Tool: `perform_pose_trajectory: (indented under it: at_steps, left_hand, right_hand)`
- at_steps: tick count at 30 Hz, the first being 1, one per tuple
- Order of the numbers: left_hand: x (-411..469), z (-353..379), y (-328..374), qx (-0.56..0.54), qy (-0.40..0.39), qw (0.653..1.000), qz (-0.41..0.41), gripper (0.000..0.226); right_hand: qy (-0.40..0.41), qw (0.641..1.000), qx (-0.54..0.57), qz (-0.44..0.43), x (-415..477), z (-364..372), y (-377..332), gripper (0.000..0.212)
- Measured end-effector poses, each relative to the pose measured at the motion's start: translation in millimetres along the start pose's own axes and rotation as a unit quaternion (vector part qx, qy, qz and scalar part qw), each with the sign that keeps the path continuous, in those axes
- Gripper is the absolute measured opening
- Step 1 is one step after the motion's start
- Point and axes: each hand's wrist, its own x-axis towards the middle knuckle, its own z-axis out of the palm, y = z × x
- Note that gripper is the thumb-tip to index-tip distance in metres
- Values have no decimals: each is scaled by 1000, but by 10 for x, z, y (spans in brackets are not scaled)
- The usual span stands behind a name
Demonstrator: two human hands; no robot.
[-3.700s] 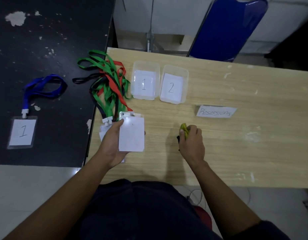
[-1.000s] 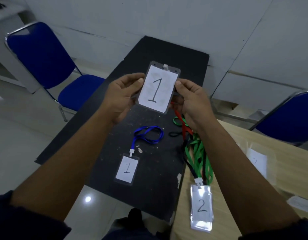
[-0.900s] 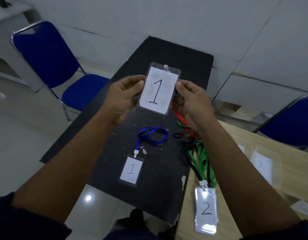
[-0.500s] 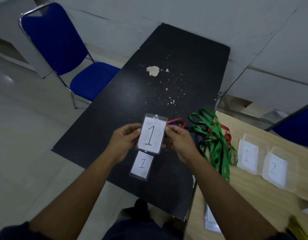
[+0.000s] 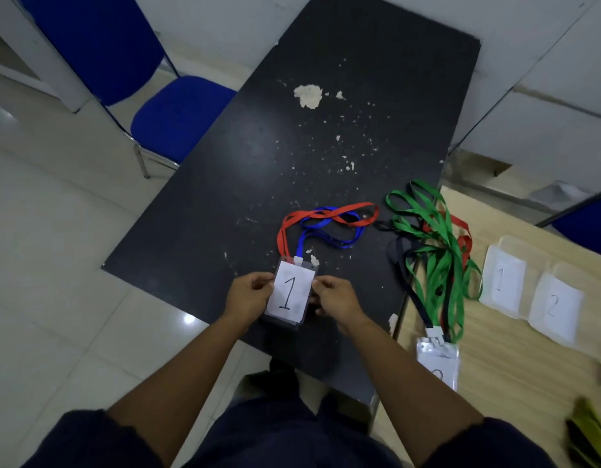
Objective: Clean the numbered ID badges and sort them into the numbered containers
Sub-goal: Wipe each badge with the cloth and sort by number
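Plainly, the clear plastic badge holding a white card numbered 1 [image 5: 290,293] hangs low over the black table [image 5: 326,146], pinched at its side edges by the left hand [image 5: 248,297] and right hand [image 5: 338,300]. It looks light, thin, bendy and slick, so edge pinches suit it; the trailing red lanyard [image 5: 326,214] may snag.

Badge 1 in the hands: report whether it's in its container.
Out. Left hand and right hand pinch the badge over the black table, away from container 1.
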Motion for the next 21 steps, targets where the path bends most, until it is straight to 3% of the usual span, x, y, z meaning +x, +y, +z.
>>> perform_pose_trajectory:
  at_steps: [10, 15, 21]
  left_hand:
    - [75, 29, -40, 99, 1, 995, 19, 37]
    - [42, 38, -95, 131, 3, 991, 20, 35]
    - [-41, 61, -97, 136, 12, 990, 39, 30]
  right_hand:
    - [96, 993, -70, -16, 225, 204, 146, 25]
    - [98, 992, -82, -11, 246, 245, 218, 10]
    - [103, 990, -90, -24, 206, 164, 262, 10]
